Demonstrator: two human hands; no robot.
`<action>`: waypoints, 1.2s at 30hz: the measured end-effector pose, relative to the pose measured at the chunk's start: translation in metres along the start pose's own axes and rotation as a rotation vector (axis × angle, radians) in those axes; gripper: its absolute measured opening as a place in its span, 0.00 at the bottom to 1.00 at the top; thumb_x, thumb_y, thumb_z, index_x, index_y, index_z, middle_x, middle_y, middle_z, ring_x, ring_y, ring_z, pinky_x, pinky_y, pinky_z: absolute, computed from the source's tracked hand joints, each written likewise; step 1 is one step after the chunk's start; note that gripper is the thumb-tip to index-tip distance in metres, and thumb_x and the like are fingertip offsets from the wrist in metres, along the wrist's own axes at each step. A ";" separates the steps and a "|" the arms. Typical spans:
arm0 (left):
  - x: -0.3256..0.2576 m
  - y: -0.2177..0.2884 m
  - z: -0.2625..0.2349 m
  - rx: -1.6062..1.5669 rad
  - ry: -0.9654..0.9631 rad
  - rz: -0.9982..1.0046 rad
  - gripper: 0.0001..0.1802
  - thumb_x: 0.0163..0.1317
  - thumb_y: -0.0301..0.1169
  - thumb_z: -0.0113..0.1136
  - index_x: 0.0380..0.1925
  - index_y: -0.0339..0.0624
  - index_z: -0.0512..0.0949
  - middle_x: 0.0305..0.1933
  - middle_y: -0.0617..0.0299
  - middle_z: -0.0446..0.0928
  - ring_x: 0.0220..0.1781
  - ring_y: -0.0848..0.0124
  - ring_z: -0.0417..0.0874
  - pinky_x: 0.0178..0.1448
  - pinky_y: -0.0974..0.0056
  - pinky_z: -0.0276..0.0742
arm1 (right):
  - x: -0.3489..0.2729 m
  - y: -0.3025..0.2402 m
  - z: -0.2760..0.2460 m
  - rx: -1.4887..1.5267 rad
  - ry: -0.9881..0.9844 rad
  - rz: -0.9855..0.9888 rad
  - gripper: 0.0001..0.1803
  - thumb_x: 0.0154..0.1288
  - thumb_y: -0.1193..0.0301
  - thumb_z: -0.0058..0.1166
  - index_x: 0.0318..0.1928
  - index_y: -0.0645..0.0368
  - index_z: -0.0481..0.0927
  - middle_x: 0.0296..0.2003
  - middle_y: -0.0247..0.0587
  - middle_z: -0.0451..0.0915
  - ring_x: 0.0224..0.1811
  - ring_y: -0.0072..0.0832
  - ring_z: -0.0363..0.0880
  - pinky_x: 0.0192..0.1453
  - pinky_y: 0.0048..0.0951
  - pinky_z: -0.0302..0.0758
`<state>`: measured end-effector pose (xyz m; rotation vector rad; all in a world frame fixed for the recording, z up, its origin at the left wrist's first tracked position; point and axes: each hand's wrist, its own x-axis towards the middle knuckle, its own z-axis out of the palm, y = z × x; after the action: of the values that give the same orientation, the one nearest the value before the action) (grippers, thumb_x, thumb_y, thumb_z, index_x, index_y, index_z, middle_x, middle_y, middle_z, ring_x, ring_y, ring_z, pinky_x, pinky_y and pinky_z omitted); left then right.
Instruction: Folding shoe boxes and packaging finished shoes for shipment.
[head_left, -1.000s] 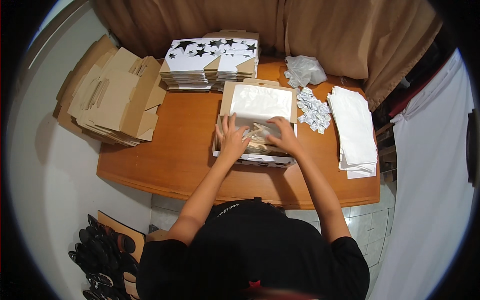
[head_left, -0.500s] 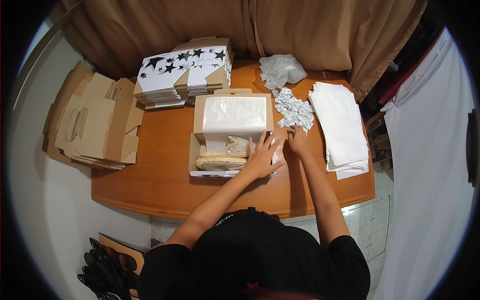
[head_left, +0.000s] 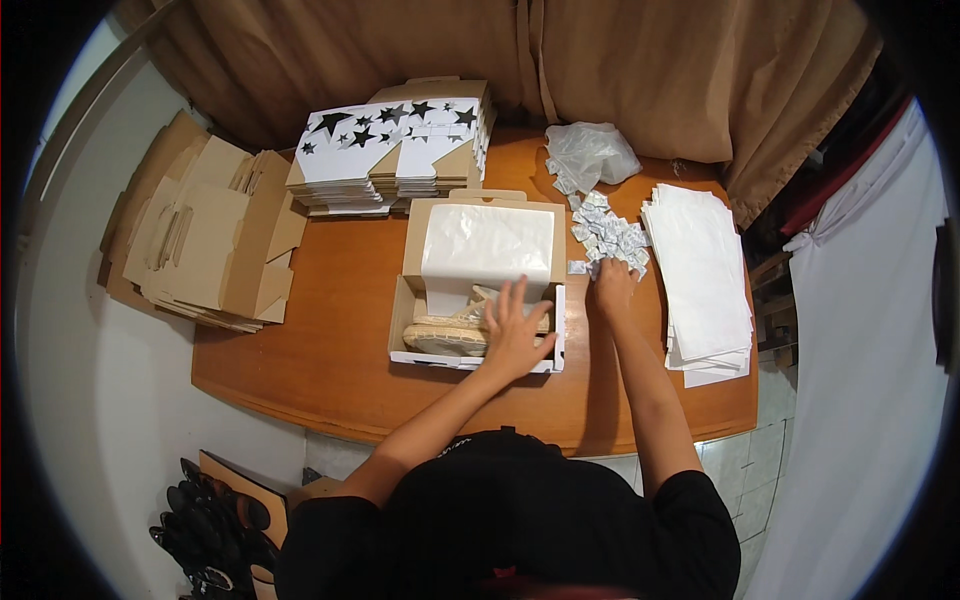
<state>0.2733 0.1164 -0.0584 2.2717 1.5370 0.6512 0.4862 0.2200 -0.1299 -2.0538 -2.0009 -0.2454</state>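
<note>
My left hand [head_left: 515, 335] is spread open over the right part of an open cardboard shoe box [head_left: 397, 320]. Beneath it lies a pair of espadrille-like shoes [head_left: 445, 341] with pale braided soles, partly covered by the hand. White tissue paper [head_left: 487, 245] drapes over the raised lid and down into the box. To the right of the box, my right hand [head_left: 613, 287] reaches the near edge of a heap of small white sachets [head_left: 607, 228]. Its fingers are bent and drawn together among them; what they pinch is hidden. One sachet [head_left: 578, 267] lies beside the heap.
Behind the sachets sits a crumpled clear plastic bag [head_left: 597, 152]. A stack of white paper [head_left: 697, 275] lies at the right. Star-printed flat boxes [head_left: 385, 150] are piled at the back, with brown folded cartons [head_left: 190, 250] at the left. Dark shoes [head_left: 215, 525] are on the lower left.
My left hand has shifted left from the box's right side to over the shoes, fingers spread. The right hand has come into the sachets' near edge. The whole view has shifted slightly.
</note>
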 end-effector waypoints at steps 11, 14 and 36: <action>0.021 -0.121 -0.078 -0.035 0.295 -0.476 0.19 0.53 0.38 0.58 0.47 0.49 0.75 0.57 0.55 0.66 0.60 0.55 0.59 0.58 0.46 0.52 | -0.016 -0.133 -0.080 1.019 -0.128 -0.271 0.09 0.55 0.78 0.53 0.38 0.64 0.78 0.33 0.49 0.78 0.34 0.37 0.79 0.38 0.30 0.75; 0.032 -0.140 -0.083 -0.129 0.207 -0.516 0.21 0.53 0.39 0.59 0.48 0.50 0.74 0.51 0.59 0.73 0.56 0.58 0.65 0.56 0.49 0.54 | -0.027 -0.163 -0.071 1.028 -0.152 -0.343 0.11 0.52 0.80 0.53 0.39 0.65 0.78 0.34 0.49 0.76 0.34 0.38 0.78 0.40 0.30 0.74; 0.069 -0.154 -0.113 -0.635 0.004 -0.491 0.19 0.40 0.24 0.70 0.35 0.31 0.79 0.41 0.51 0.79 0.34 0.71 0.80 0.37 0.67 0.75 | 0.014 -0.102 -0.055 1.113 -0.139 0.258 0.20 0.45 0.72 0.61 0.41 0.68 0.76 0.31 0.44 0.79 0.32 0.28 0.76 0.38 0.31 0.72</action>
<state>0.1145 0.2380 -0.0272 1.3709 1.5232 0.8398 0.3879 0.2182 -0.0666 -1.5194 -1.3487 0.8769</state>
